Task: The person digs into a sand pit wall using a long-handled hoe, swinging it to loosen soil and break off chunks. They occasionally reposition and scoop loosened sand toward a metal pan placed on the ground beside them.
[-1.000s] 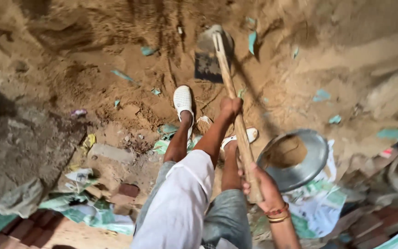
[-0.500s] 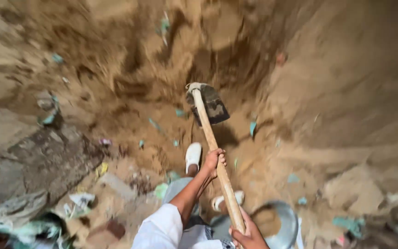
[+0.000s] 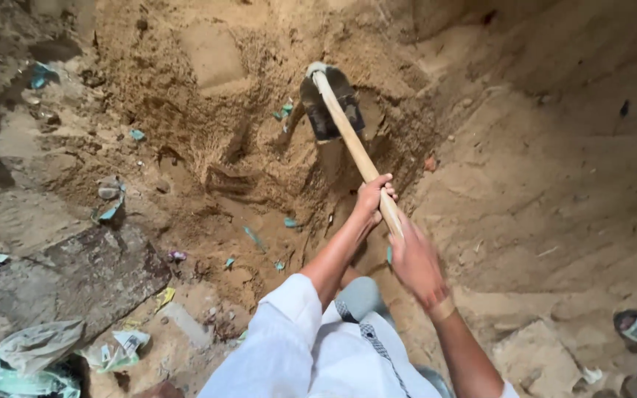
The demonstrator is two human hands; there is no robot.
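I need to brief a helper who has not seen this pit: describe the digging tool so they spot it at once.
Start at the sandy bank filling the top of the view. Against it lies a hoe: a dark flat metal blade on a pale wooden handle running down to the left hand and right hand. Nothing else here is long and straight.

A hoe [image 3: 348, 136] with a long pale wooden handle and a dark, flat metal blade is slanting up and away from the left hand [image 3: 372, 197], which is gripping the handle about midway. The right hand [image 3: 416, 263] is closing around the handle just below it. The blade is sitting beyond both hands, its edge biting into loose sandy soil [image 3: 208, 110].
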